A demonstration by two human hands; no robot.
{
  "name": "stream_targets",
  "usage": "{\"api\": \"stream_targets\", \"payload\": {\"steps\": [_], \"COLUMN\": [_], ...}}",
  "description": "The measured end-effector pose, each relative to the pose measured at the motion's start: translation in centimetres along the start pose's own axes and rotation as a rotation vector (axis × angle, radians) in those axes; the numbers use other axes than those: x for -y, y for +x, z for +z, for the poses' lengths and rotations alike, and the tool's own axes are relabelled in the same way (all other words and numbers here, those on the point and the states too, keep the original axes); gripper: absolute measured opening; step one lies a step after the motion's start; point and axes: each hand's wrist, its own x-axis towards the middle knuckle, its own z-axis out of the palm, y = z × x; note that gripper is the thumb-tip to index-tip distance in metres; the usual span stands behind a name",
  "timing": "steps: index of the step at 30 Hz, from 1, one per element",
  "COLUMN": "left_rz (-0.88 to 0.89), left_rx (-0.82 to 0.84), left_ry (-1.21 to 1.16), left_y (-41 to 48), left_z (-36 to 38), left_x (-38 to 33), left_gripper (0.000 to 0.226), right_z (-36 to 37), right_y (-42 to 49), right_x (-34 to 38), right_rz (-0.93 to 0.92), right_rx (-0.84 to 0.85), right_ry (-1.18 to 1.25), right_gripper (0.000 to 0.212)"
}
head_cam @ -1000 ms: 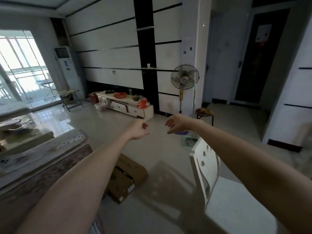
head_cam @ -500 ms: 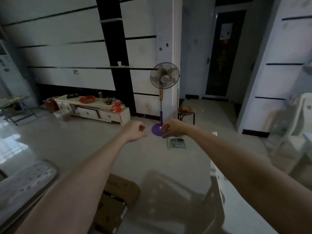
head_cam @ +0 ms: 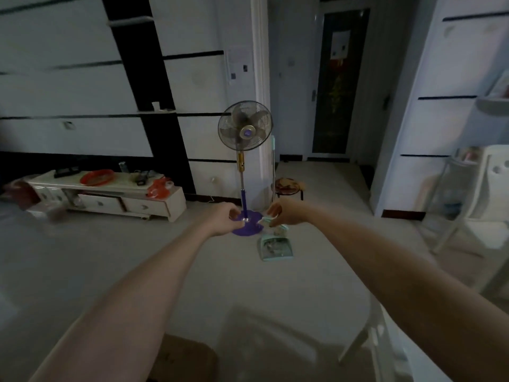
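Observation:
Both my bare arms stretch straight forward over the floor. My left hand (head_cam: 224, 219) is curled into a loose fist, thumb against the forefinger, and I see nothing in it. My right hand (head_cam: 285, 213) is level with it, a short gap away, with its fingers curled downward. A small pale bit shows just past its fingertips and looks like part of the things on the floor behind. The hands do not touch each other.
A standing fan (head_cam: 245, 128) on a purple base (head_cam: 248, 230) is straight ahead, with a mint dustpan (head_cam: 275, 248) on the floor and a small round stool (head_cam: 287, 186) behind. A low white TV cabinet (head_cam: 110, 197) lines the left wall. A cardboard box (head_cam: 183, 359) lies near my feet and white chairs (head_cam: 468, 194) stand to the right.
The view has swung right and down: the window and sofa have left the frame and the fan is now centred. Both arms stay outstretched, hands curled as before.

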Motion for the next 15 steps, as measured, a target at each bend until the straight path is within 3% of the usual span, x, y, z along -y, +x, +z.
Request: {"api": "stream_targets", "payload": {"steps": [9,15], "left_rz": [0.157,0.347], "left_rx": [0.099,0.191], "left_ry": [0.055,0.054], "left_y": [19.9,29.9], "left_z": [0.5,3.9], "left_x": [-2.0,-7.1], "left_gripper": [0.042,0.037], "right_z": [-6.9,-10.4], "right_y": [10.1,9.5], "right_x": [-10.0,-16.8], "right_rz": [0.218,0.391], "right_rx": [-0.102,-0.156], "right_ry": [0.06,0.067], "right_gripper": [0.041,0.046]}}
